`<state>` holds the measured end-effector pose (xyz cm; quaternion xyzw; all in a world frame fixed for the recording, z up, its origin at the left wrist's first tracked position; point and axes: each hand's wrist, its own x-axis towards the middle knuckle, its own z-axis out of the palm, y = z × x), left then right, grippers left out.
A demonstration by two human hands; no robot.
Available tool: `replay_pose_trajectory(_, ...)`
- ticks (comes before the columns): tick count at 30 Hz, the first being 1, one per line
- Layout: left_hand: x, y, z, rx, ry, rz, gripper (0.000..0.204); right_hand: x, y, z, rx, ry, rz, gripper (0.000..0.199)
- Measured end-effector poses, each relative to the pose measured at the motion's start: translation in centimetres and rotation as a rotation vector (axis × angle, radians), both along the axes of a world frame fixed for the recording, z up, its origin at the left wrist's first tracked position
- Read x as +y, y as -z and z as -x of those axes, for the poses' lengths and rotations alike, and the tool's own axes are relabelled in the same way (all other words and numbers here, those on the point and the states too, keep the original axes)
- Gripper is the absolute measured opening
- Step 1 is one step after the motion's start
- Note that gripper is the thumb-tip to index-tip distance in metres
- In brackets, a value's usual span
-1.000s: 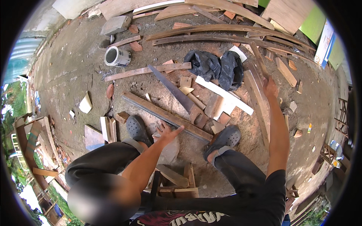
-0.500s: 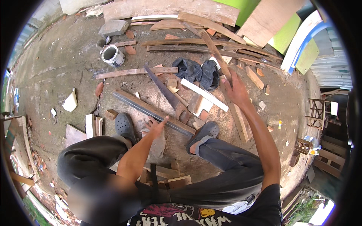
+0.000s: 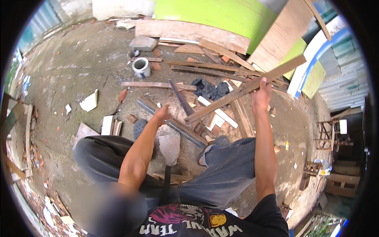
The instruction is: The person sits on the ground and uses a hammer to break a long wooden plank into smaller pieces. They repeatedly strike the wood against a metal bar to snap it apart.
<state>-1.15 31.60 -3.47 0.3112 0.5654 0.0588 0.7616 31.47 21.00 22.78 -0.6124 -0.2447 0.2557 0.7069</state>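
Note:
My right hand (image 3: pixel 261 95) is closed around a long wooden strip (image 3: pixel 233 96), raised and slanting from upper right down to the middle. The strip's lower end crosses in front of a handsaw (image 3: pixel 180 98) with a dark blade. My left hand (image 3: pixel 161 114) is above a dark-edged wooden beam (image 3: pixel 185 133) on the ground. Its fingers look apart, with nothing visible in them; whether it touches the beam I cannot tell. A flat grey stone (image 3: pixel 169 148) lies between my feet, just below that beam.
A metal can (image 3: pixel 141 67) stands at the far left, near a grey rock (image 3: pixel 143 43). Black cloth (image 3: pixel 211 90), a white strip (image 3: pixel 219 111) and wooden offcuts litter the ground ahead. Long boards (image 3: pixel 209 68) lie farther back. Green panels (image 3: pixel 213 15) lean behind them.
My right hand has lifted the wooden strip off the ground pieces and swung its near end leftward across the saw. My left hand has moved up along the beam, away from the stone.

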Motion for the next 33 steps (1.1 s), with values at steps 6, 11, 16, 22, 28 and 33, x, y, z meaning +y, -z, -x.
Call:
replay_pose_trajectory(6, 2.5, -15.3, 4.9, -0.341, 0.155, 0.025, 0.071, 1.9, 3.7, -1.8, 0.535, -0.005, -0.205, 0.042)
replay_pose_trajectory(11, 1.4, -23.5, 8.0, -0.477, -0.079, -0.098, 0.072, 3.2, 2.8, -0.7, 0.661, -0.013, -0.260, 0.045)
replay_pose_trajectory(16, 0.5, -23.9, 9.7, -0.562, -0.209, -0.328, 0.045, 3.1, 1.1, 0.6, 0.566, -0.090, -0.189, 0.048)
replay_pose_trajectory(22, 0.5, -22.1, 8.5, -0.547, -0.535, -0.492, 0.034, 1.1, 0.3, 1.1, 0.405, -0.192, -0.174, 0.062)
replay_pose_trajectory(28, 1.4, -21.4, 7.1, -0.532, -0.712, -0.511, 0.032, -1.5, -0.1, 1.0, 0.361, -0.281, -0.150, 0.066)
replay_pose_trajectory(33, 2.1, -21.0, 5.4, -0.654, -0.856, -0.458, 0.037, -2.9, -0.7, 1.2, 0.361, -0.312, -0.174, 0.063)
